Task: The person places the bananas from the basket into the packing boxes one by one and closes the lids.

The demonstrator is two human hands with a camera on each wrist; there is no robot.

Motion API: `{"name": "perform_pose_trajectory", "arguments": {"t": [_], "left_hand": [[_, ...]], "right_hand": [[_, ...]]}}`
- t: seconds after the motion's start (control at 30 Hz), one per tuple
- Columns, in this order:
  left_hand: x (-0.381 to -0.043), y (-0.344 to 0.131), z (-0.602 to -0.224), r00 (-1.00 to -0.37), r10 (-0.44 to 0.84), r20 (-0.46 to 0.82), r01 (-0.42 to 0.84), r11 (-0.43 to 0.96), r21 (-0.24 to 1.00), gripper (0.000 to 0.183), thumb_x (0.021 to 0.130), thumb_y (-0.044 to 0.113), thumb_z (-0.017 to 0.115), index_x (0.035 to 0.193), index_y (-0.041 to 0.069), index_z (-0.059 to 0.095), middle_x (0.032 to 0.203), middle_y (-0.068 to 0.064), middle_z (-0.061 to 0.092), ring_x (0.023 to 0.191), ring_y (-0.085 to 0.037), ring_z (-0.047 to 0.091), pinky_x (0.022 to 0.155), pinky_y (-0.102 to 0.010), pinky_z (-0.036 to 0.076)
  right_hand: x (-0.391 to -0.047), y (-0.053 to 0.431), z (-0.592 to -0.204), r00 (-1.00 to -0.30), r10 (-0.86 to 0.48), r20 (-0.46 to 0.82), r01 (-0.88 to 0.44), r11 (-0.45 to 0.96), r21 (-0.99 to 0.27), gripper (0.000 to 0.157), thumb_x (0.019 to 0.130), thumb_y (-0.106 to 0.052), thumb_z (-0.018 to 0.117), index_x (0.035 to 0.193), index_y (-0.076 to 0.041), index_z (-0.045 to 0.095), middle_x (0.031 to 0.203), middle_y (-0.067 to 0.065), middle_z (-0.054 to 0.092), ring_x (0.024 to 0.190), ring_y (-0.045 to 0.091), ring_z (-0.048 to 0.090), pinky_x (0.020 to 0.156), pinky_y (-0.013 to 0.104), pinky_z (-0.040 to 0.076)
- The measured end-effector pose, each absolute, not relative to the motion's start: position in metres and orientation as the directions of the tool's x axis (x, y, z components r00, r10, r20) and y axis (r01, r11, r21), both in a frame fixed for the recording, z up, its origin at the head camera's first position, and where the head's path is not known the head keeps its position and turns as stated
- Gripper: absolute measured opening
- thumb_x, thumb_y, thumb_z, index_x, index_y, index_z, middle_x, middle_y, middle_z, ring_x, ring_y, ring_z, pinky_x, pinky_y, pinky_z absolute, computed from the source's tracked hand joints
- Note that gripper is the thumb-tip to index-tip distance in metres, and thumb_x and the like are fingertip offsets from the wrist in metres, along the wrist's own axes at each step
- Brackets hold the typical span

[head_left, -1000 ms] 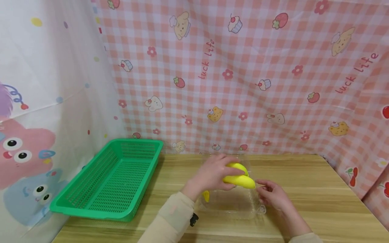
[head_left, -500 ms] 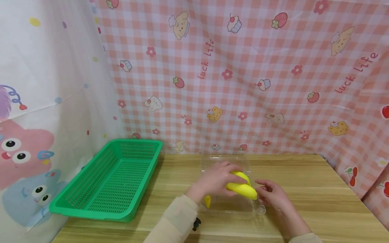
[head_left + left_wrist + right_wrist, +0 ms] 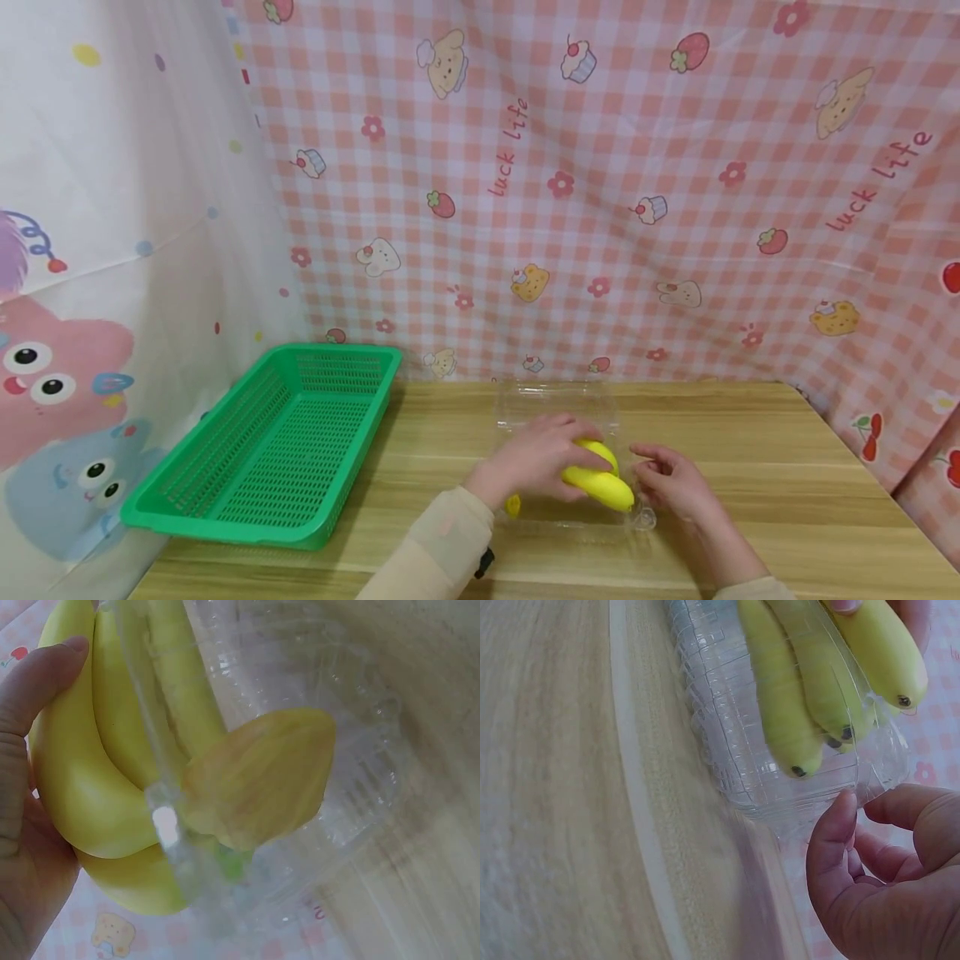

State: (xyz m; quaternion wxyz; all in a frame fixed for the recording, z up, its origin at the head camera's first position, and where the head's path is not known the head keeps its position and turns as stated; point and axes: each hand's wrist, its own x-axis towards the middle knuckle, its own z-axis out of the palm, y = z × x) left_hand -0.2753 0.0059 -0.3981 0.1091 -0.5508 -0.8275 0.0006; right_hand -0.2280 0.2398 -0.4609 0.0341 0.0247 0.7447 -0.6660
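Observation:
My left hand (image 3: 536,458) grips a bunch of yellow bananas (image 3: 600,487) from above, fingers curled over it. In the left wrist view the thumb lies along one banana (image 3: 71,765), and the thick tan stem end (image 3: 262,780) shows through clear plastic. The bunch is partly inside a clear plastic clamshell box (image 3: 720,750), whose lid (image 3: 558,408) stands open at the back. In the right wrist view several dark banana tips are near the box's end, one banana still above the rim. My right hand (image 3: 678,483) pinches the box's right edge between thumb and finger.
A green slotted plastic basket (image 3: 292,454) stands on the left of the wooden table (image 3: 750,433). Behind hangs a pink checked cloth (image 3: 637,250), with a white printed cloth (image 3: 187,208) on the left side.
My left hand has lowered the bananas into the box and moved slightly toward the front and right. The right hand stays at the box's edge.

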Motion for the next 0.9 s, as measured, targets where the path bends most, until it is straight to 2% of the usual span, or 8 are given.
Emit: {"name": "perform_pose_trajectory", "arguments": {"t": [0.53, 0.9], "left_hand": [[-0.276, 0.009, -0.408, -0.359, 0.918, 0.166, 0.923, 0.376, -0.086, 0.044, 0.085, 0.044, 0.076, 0.128, 0.034, 0.068, 0.141, 0.005, 0.053, 0.127, -0.015, 0.047, 0.106, -0.032, 0.039], [-0.277, 0.008, -0.413, -0.386, 0.913, 0.134, 0.919, 0.394, -0.037, 0.044, 0.087, 0.042, 0.076, 0.129, 0.035, 0.067, 0.143, 0.004, 0.052, 0.133, -0.015, 0.043, 0.109, -0.034, 0.037]], "right_hand": [[-0.228, 0.239, -0.462, -0.997, 0.006, -0.083, 0.084, 0.101, -0.991, 0.047, 0.098, 0.0, 0.057, 0.138, 0.017, 0.04, 0.087, 0.005, 0.053, 0.069, 0.011, 0.051, 0.059, 0.022, 0.052], [-0.228, 0.239, -0.461, -0.997, -0.009, -0.082, 0.081, 0.096, -0.992, 0.046, 0.098, 0.0, 0.055, 0.138, 0.017, 0.039, 0.087, 0.005, 0.052, 0.069, 0.011, 0.05, 0.058, 0.022, 0.05]]}}
